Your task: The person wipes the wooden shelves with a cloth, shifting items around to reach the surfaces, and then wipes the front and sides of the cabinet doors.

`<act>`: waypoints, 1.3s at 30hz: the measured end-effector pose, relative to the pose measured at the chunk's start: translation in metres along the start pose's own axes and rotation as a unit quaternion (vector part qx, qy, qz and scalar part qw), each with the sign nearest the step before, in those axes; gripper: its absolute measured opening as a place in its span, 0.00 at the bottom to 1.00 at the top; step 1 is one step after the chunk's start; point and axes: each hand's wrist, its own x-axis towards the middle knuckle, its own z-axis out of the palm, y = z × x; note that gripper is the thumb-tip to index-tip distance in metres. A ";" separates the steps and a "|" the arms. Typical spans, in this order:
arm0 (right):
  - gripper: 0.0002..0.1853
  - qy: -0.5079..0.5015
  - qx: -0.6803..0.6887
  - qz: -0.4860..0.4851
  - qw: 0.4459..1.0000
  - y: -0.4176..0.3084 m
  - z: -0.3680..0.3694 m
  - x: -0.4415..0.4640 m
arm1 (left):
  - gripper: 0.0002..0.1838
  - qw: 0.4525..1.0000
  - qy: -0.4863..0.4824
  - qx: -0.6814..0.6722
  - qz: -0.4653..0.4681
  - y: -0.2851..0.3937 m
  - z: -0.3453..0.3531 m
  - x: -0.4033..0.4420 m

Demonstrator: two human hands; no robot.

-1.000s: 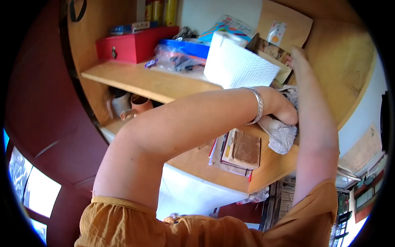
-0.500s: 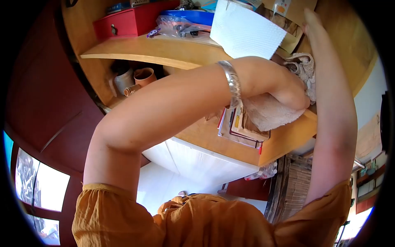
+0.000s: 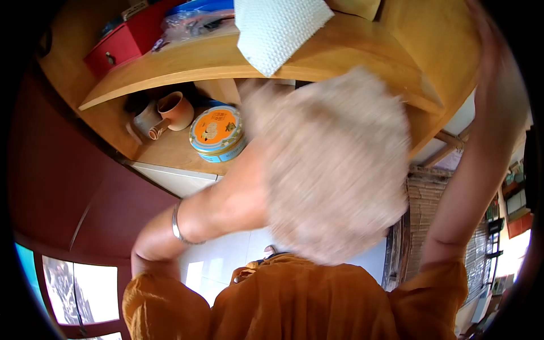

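A beige fluffy cloth [image 3: 340,170], blurred by motion, hangs in front of the shelf and fills the middle of the view. My left hand [image 3: 246,195], with a silver bangle further down the arm, holds it; the fingers are hidden by the cloth. Up at the right edge, beside the wooden side panel, is my right hand [image 3: 483,25]; its fingers are too dark and cut off to make out. A white textured paper roll [image 3: 277,31] juts over the upper shelf's edge.
On the upper shelf [image 3: 170,79] are a red box [image 3: 122,48] and a plastic bag [image 3: 187,25]. Below stand a clay mug [image 3: 175,110], a grey mug [image 3: 146,120] and a round tin [image 3: 216,133] with an orange lid. A bamboo piece [image 3: 425,198] stands lower right.
The cloth has come away from the right end of the shelf, moving left and nearer to me with my left hand. My right hand appears further up and right. The round tin now shows.
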 end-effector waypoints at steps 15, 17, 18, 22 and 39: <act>0.17 -0.065 -0.198 0.288 0.935 -0.017 -0.102 -0.324 | 0.37 0.873 -0.128 0.392 -0.259 -0.170 0.038 -0.138; 0.16 -0.067 -0.210 0.380 0.898 -0.027 -0.111 -0.337 | 0.39 0.873 -0.112 0.402 -0.252 -0.173 0.043 -0.135; 0.16 -0.064 -0.221 0.401 0.887 -0.030 -0.112 -0.344 | 0.38 0.876 -0.106 0.383 -0.272 -0.163 0.043 -0.126; 0.16 -0.089 -0.212 0.456 0.860 -0.033 -0.115 -0.369 | 0.35 0.894 -0.032 0.389 -0.223 -0.161 0.063 -0.127; 0.15 -0.226 -0.103 0.476 0.844 -0.019 -0.117 -0.376 | 0.36 0.960 -0.046 0.216 -0.175 -0.136 0.220 -0.029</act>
